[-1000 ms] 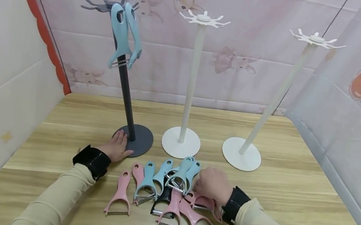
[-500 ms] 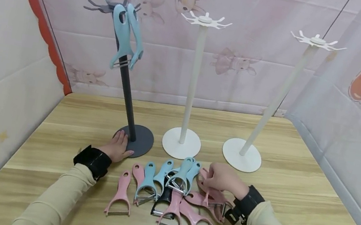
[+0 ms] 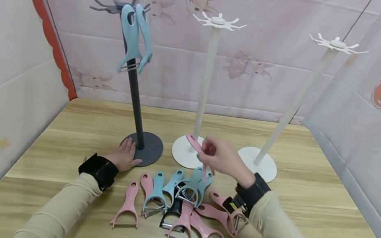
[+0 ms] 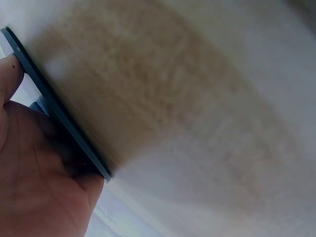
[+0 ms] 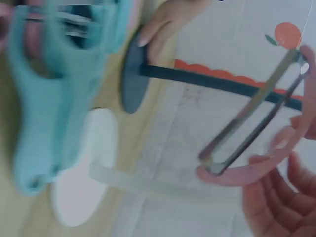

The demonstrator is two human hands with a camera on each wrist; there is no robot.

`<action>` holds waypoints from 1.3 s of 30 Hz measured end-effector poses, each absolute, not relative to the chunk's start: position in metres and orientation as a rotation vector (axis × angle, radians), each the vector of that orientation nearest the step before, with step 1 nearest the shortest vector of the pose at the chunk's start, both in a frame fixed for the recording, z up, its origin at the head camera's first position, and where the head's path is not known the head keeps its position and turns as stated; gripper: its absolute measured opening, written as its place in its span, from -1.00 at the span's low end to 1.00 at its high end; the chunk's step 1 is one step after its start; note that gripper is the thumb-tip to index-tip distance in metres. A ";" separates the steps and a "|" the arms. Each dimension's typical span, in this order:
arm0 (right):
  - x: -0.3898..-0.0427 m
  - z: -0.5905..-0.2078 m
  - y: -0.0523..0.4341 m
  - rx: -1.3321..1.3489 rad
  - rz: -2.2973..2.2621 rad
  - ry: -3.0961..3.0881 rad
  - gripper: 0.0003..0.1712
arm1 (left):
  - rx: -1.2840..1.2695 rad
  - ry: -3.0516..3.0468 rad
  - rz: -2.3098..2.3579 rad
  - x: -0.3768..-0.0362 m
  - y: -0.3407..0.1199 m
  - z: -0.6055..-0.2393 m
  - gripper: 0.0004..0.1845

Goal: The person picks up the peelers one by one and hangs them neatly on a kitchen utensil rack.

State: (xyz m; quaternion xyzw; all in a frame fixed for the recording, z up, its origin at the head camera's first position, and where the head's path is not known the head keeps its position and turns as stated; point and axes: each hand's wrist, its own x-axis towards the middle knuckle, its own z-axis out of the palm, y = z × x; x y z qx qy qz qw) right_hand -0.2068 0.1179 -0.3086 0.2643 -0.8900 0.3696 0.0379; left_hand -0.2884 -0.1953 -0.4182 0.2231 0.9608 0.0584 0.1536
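My right hand [image 3: 223, 157] pinches a pink Y-shaped peeler [image 3: 193, 142] above the pile, in front of the middle white stand [image 3: 206, 80]. In the right wrist view its metal blade shows inside the pink frame [image 5: 247, 176]. With fingers straight, my left hand [image 3: 123, 159] rests on the round base [image 3: 150, 150] of the dark grey stand [image 3: 134, 97]. Light-blue peelers [image 3: 131, 36] hang from that stand's hooks. Below my right hand lie several peelers: light-blue ones [image 3: 157, 186], pink ones [image 3: 129, 199] and a black one [image 3: 175, 204], partly overlapped.
Another white stand [image 3: 291, 106] leans in view at the right, its hooks [image 3: 337, 43] bare. The wooden table [image 3: 73, 129] is bounded by a printed curtain [image 3: 167, 74] behind and at the sides.
My right hand has taken a pink peeler from the right of the pile, lifted it and carried it up and left toward the middle stand. My left hand stays on the dark base.
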 end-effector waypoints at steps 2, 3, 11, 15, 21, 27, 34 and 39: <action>-0.214 -0.297 0.107 0.852 1.196 -2.635 -0.93 | 0.641 2.753 0.171 -0.287 -0.194 -0.417 -0.28; -0.219 -0.291 0.101 0.866 1.212 -2.579 -0.93 | 0.640 2.752 0.175 -0.286 -0.194 -0.416 -0.28; -0.249 -0.237 0.053 0.773 1.409 -2.171 -0.84 | 0.623 2.754 0.190 -0.285 -0.193 -0.413 -0.29; -0.262 -0.216 0.036 0.677 1.472 -2.082 -0.82 | 0.659 2.775 0.185 -0.286 -0.194 -0.416 -0.29; -0.279 -0.195 0.020 0.557 1.583 -1.998 -0.81 | 0.679 2.780 0.182 -0.287 -0.195 -0.419 -0.30; -0.293 -0.175 0.004 0.474 1.545 -2.039 -0.79 | 0.666 2.752 0.200 -0.285 -0.194 -0.412 -0.30; -0.308 -0.164 -0.011 0.459 1.476 -2.074 -0.77 | 0.670 2.771 0.206 -0.286 -0.195 -0.415 -0.29; -0.314 -0.159 -0.014 0.472 1.476 -2.076 -0.75 | 0.677 2.764 0.228 -0.287 -0.196 -0.417 -0.28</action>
